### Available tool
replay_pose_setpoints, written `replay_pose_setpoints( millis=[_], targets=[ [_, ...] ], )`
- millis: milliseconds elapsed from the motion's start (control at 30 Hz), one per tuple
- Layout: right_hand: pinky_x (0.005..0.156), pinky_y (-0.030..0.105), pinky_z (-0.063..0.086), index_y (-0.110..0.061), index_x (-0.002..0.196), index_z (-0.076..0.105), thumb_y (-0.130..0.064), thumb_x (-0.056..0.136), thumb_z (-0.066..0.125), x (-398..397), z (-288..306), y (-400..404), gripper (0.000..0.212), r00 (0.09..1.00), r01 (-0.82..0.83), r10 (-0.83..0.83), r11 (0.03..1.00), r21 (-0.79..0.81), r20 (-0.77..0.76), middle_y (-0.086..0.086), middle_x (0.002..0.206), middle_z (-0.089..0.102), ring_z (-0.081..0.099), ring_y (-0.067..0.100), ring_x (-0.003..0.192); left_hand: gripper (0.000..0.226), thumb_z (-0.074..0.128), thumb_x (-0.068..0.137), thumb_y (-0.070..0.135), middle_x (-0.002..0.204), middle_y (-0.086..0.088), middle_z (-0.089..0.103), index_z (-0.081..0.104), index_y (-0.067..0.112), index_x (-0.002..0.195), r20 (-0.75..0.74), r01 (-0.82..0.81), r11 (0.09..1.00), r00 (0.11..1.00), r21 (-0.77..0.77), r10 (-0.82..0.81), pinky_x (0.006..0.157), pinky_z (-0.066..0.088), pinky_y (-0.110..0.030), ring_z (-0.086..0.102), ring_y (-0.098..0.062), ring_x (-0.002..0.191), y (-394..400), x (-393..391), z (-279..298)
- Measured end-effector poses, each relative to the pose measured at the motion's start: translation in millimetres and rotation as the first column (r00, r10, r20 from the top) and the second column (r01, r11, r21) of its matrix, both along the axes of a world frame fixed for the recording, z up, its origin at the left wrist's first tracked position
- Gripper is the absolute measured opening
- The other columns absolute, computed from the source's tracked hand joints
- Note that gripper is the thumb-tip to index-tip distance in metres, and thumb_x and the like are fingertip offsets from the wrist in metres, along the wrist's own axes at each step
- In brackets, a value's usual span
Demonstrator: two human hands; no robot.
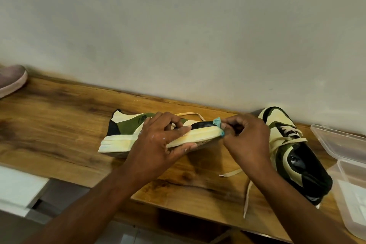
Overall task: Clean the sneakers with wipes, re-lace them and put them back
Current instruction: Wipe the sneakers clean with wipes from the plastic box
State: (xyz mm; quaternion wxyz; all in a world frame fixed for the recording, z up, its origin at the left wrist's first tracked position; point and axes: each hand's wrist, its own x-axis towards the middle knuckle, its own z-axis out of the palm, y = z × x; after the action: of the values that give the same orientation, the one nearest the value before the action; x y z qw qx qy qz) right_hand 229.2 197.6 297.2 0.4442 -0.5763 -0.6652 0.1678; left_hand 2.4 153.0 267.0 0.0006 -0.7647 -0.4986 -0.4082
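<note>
Left hand (158,140) grip clamps sneaker (126,134) midsole, tipped on side over counter (49,121). Right hand (245,140) grip pinches teal wipe (218,123) against toe. Second sneaker (293,150) on counter at right.

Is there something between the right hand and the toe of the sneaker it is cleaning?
Only the small teal wipe, pinched in the right hand and pressed on the toe of the held sneaker. The left hand grips mid-shoe, clear of the toe.

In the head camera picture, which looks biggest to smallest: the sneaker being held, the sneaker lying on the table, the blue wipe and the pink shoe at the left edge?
1. Held sneaker and resting sneaker: alike, unranked.
2. Pink shoe, cut off by the frame.
3. Blue wipe, mostly hidden in the right hand.
</note>
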Motion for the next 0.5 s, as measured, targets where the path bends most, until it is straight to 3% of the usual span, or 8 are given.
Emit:
replay_pose_setpoints(
  millis=[100,167,333,400,500],
  targets=[
    [0.07,0.034,0.061,-0.024,0.094,0.082,-0.006,0.083,0.082,-11.3,1.2,-11.0,0.021,1.0,-0.014,0.013,0.999,0.032,0.02,-0.012,0.089,0.068,0.064,0.003,0.081,0.049,0.067,0.091,0.055,0.114,0.007,0.062,0.078,0.02,0.124,0.002,-0.018,1.0,1.0,-0.017,0.018,0.082,0.043,-0.04,0.051,-0.012,0.097,-0.3,2.5,-1.6],
    [0.067,0.028,0.059,-0.022,0.097,0.082,-0.003,0.083,0.081,-28.6,2.2,-25.0,0.023,0.993,-0.107,0.102,0.989,0.103,0.055,-0.01,0.092,0.065,0.061,0.003,0.08,0.046,0.068,0.091,0.052,0.113,0.006,0.062,0.079,0.019,0.121,-0.005,-0.023,1.0,1.0,-0.01,0.023,0.082,0.042,-0.039,0.05,-0.012,0.096,0.5,2.3,-1.7],
    [0.064,0.022,0.055,-0.015,0.106,0.08,-0.002,0.084,0.08,-40.4,-1.5,-37.8,0.025,0.94,-0.283,0.235,0.942,0.181,0.247,-0.004,0.1,0.061,0.058,0.008,0.084,0.042,0.071,0.088,0.048,0.112,0.006,0.062,0.081,0.018,0.115,0.013,0.01,1.0,1.0,-0.008,-0.01,0.08,0.046,-0.041,0.051,-0.013,0.094,0.1,-1.9,-0.8],
    [0.065,0.022,0.054,-0.019,0.105,0.081,-0.008,0.086,0.08,-25.7,-2.0,-27.6,0.021,0.959,-0.209,0.171,0.966,0.155,0.227,-0.008,0.096,0.061,0.057,0.005,0.081,0.046,0.069,0.089,0.052,0.112,0.008,0.062,0.08,0.02,0.12,0.022,0.02,1.0,1.0,-0.022,-0.02,0.08,0.046,-0.041,0.052,-0.013,0.096,0.7,-3.7,0.1],
    [0.065,0.037,0.058,-0.022,0.093,0.08,-0.011,0.084,0.082,-3.2,-4.8,-8.0,0.015,0.993,-0.02,0.01,0.996,0.088,0.119,-0.008,0.089,0.063,0.059,0.008,0.077,0.048,0.069,0.089,0.055,0.114,0.01,0.06,0.079,0.022,0.123,0.049,0.017,0.999,0.999,-0.035,-0.016,0.08,0.045,-0.039,0.051,-0.012,0.098,0.8,-2.9,-0.3]
  ],
)
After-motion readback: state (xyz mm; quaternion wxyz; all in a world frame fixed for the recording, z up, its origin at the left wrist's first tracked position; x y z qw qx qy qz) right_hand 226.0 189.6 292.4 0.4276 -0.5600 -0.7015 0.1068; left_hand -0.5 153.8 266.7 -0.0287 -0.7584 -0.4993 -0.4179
